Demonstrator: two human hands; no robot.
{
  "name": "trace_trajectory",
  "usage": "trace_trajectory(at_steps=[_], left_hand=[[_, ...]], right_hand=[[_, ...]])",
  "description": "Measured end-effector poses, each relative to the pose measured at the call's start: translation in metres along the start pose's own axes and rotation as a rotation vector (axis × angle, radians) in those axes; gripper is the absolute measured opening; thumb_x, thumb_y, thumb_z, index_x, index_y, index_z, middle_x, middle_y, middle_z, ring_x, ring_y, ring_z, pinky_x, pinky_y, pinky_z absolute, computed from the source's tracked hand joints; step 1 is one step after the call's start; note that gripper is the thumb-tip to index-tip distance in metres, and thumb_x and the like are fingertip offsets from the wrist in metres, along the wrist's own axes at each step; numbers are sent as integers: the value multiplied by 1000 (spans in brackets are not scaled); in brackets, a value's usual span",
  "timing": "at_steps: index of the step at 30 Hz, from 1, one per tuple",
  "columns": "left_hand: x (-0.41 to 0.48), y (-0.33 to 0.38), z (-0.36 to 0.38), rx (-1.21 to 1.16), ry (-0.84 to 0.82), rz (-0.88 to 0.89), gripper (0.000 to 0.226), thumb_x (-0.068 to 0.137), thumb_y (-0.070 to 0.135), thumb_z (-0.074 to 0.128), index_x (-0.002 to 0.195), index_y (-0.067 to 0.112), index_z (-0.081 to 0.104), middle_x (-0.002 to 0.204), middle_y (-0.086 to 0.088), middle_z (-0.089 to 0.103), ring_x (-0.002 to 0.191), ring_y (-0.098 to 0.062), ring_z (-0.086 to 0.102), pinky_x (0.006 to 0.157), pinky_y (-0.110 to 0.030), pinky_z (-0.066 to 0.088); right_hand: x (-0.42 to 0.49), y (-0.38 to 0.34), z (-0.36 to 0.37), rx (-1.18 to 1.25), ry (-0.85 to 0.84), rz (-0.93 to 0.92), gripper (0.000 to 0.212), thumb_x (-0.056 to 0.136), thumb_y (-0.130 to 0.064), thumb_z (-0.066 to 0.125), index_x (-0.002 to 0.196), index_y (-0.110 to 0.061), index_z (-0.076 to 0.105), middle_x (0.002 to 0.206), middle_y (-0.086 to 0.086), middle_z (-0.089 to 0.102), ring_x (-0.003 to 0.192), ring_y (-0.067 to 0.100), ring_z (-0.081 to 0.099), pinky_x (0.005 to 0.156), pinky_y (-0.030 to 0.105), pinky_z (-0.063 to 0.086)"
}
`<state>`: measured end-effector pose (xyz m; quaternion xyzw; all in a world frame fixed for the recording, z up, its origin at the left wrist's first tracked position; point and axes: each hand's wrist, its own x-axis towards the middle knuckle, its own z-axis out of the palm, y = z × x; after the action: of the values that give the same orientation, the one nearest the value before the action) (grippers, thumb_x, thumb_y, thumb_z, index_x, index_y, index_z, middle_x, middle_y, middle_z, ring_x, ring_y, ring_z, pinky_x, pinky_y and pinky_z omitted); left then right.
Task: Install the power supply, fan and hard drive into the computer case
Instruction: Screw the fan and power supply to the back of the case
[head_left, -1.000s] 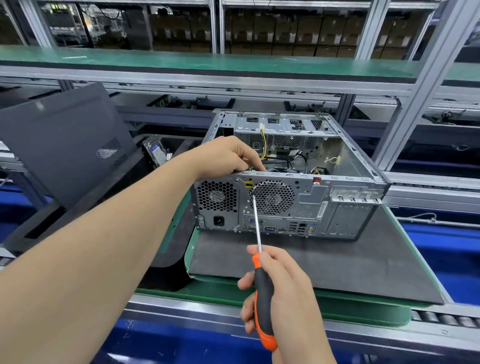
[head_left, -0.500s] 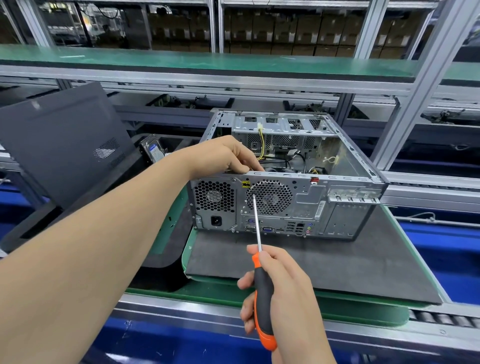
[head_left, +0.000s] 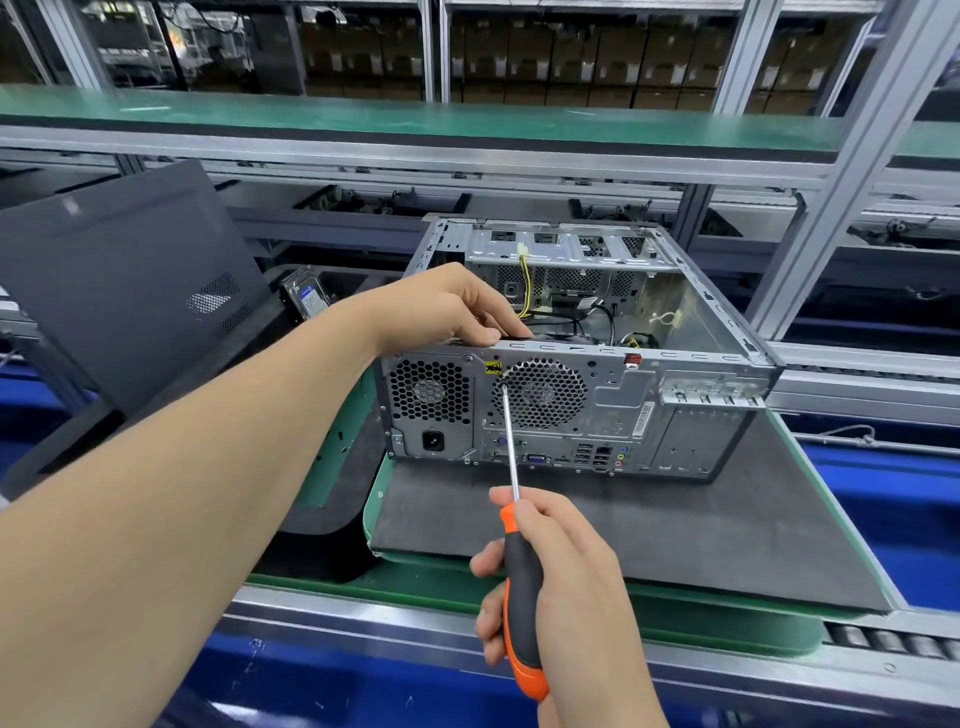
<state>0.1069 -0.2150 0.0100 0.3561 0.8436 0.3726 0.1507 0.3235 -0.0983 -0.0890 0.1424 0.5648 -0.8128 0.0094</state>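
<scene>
Right grip (head_left: 563, 587), low centre of frame, is wrapped tight round the orange-and-black handle of the screwdriver (head_left: 522, 587). The shaft runs up-frame. Its tip sits at the upper-left corner of the round fan grille (head_left: 569, 410), just below a yellow sticker (head_left: 493, 368). We can't make out a screw under the tip: too small.

Left grip (head_left: 447, 306), mid-frame, comes in from lower left on a bare forearm. Its fingers are curled over the top rear rim of the computer case (head_left: 675, 415), w/ the thumb on the rim's outer face. The fingertips dip inside and are hidden, so we can't tell if they touch anything in there.

The case lies on its side at frame centre, open side up, rear panel toward us. The PSU (head_left: 428, 389) sits at the left end of that panel, behind a honeycomb vent w/ a power socket below. The fan (head_left: 537, 389) shows faintly behind the round grille. Inside we see black and yellow cables (head_left: 527, 283).

The HDD (head_left: 306, 299) is outside the case, left of it, propped in a black tray (head_left: 353, 283) and partly behind the left forearm.

The case rests on a dark mat (head_left: 623, 530) on the green-edged surface (head_left: 376, 499). A dark side panel (head_left: 119, 275) leans at upper left. Rollers (head_left: 883, 642) show at lower right.
</scene>
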Motion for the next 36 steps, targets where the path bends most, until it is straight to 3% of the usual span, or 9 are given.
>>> trace_trajectory(at_steps=[7,15,22,28,33,36], left_hand=[[0,-1,0,2,1,3,36,96,2,55,112,24,79,123,-23,67,126,-40,55,113,-48,42],[-2,0,0,-6,0,18,33,98,1,56,115,20,78,123,-26,66,126,-39,56,113,-43,42],[-3,1,0,15,3,27,33,98,2,57,115,21,77,119,-8,73,121,-32,61,111,-49,44],[-4,2,1,-12,3,19,32,98,3,57,115,22,78,119,-6,73,120,-26,62,109,-41,47],[-2,-1,0,-14,-2,33,32,98,4,58,114,23,78,120,-8,72,120,-31,61,110,-45,45],[0,-1,-1,-74,-13,10,36,96,-1,54,113,20,78,118,-5,74,117,-23,65,108,-36,48]], right_hand=[[1,-1,2,-2,-12,-5,32,107,-19,50,91,-29,76,73,15,66,39,27,50,40,28,44],[1,-3,5,-39,3,-48,29,107,-23,50,93,-31,75,73,13,67,40,27,49,40,28,43],[5,-2,8,-57,9,-66,26,106,-26,52,96,-31,75,73,13,68,39,27,49,41,28,44],[7,-2,9,-73,15,-81,24,105,-27,52,96,-32,74,72,12,68,39,27,50,41,29,44],[7,-2,8,-79,27,-84,25,106,-26,52,96,-32,74,71,12,67,39,26,49,39,28,42],[8,-3,8,-85,35,-79,26,105,-25,52,95,-33,75,71,12,68,39,26,49,39,28,42]])
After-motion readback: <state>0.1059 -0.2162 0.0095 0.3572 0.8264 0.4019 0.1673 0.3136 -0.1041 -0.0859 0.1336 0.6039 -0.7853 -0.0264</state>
